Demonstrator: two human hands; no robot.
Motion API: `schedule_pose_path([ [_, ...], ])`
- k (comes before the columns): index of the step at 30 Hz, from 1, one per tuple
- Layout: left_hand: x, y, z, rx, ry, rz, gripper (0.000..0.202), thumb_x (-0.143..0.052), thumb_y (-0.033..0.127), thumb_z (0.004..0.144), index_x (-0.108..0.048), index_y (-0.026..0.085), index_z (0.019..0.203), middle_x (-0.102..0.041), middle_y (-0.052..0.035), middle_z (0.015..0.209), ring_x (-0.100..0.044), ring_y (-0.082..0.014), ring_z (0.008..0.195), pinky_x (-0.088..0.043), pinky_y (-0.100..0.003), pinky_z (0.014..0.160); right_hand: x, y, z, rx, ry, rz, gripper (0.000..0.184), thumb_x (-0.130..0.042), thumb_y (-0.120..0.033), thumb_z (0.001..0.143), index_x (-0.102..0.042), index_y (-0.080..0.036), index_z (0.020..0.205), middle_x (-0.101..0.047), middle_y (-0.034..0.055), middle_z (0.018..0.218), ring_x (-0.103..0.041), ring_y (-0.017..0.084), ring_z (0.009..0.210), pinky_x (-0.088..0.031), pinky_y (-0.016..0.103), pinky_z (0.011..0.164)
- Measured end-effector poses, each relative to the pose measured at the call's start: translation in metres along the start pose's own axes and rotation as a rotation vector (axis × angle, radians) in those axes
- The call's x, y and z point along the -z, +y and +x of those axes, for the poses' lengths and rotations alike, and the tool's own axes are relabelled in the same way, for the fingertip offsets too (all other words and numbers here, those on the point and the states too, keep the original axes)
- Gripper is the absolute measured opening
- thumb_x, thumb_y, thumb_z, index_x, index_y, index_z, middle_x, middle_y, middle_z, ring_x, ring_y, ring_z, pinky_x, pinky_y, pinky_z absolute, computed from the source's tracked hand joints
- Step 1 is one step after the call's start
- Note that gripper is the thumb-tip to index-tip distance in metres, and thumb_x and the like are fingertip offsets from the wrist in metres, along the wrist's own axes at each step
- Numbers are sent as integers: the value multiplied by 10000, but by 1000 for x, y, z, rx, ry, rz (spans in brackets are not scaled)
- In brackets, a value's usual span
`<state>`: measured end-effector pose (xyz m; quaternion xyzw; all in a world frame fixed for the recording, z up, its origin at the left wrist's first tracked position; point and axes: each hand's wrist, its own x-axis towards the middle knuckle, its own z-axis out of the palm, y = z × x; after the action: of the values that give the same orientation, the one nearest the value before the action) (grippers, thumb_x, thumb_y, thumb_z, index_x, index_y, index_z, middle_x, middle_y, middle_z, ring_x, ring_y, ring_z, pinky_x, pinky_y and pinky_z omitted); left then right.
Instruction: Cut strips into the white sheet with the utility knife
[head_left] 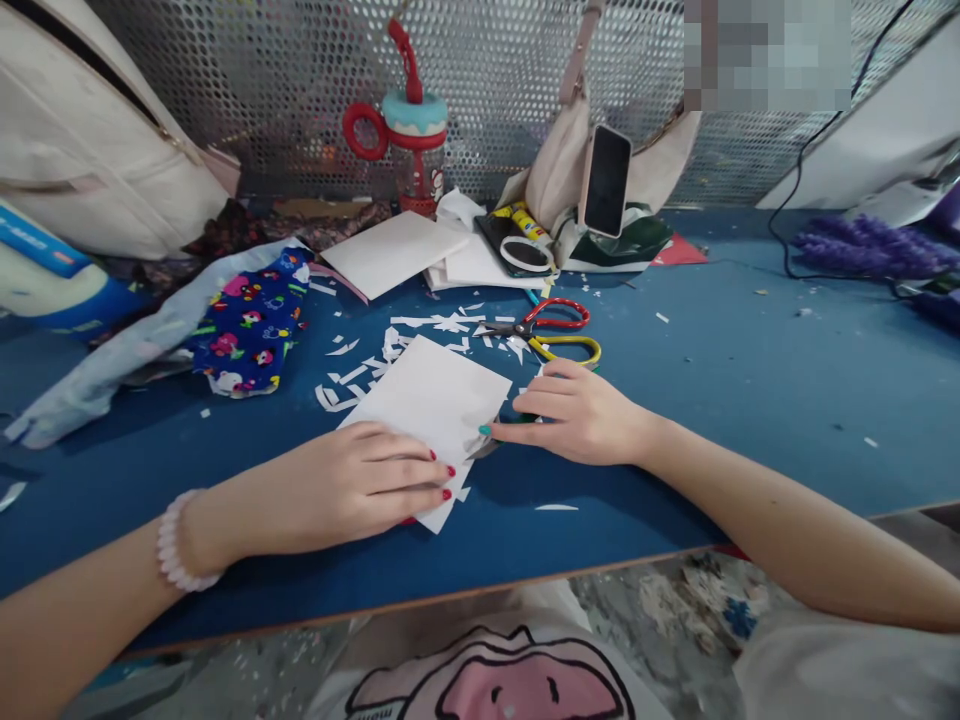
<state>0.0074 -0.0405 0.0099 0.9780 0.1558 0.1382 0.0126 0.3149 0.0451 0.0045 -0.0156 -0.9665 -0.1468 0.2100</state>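
Note:
A white sheet of paper, perhaps folded or layered, lies at an angle near the table's front edge. My left hand holds its lower left part, with the red-nailed fingers stretched across the top and the thumb mostly hidden. At the paper's right edge, my right hand has curled fingers and a teal-nailed digit reaching to the paper. Something small and dark, partly greyish, shows under those fingers; its kind is hidden. Just beyond that hand lie scissors with one red and one yellow handle. Thin paper scraps are scattered behind the paper.
On the blue table stand a red-handled straw cup and a propped phone. White papers, a tape roll and a patterned blue cloth lie around. A pale backpack leans at left; purple flowers lie at right.

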Motion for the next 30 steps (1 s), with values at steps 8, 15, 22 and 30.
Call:
schedule_pose_path([
  [8,4,-1,-1,-7,5,8,314,-390,155,1079,-671,169,1217,-727,-70,1225,-657,-229,1109,-487,-360,941,9,6,-2,-10,-33,29,349,-399,-108,992,-659,-236,1186,-680,32,963,-548,149,835,-405,322,823],
  [15,7,-1,0,-14,-19,22,360,-336,152,1091,-676,168,1212,-721,-71,1247,-657,-237,1119,-498,-363,929,9,6,-3,-11,-64,47,375,-395,-102,981,-651,-238,1219,-673,37,964,-555,152,835,-424,330,829],
  [22,6,-2,0,-2,-14,11,318,-383,164,1084,-671,185,1216,-724,-56,1248,-650,-226,1134,-494,-349,954,8,4,-3,-4,-59,46,353,-398,-100,992,-642,-226,1213,-675,37,954,-555,155,816,-415,323,796],
  [30,8,-2,0,-3,-17,13,328,-375,160,1084,-682,180,1202,-724,-57,1248,-653,-230,1132,-498,-349,948,9,4,-4,1,-84,34,370,-380,-104,992,-626,-231,1239,-673,41,958,-558,152,813,-408,321,791],
])
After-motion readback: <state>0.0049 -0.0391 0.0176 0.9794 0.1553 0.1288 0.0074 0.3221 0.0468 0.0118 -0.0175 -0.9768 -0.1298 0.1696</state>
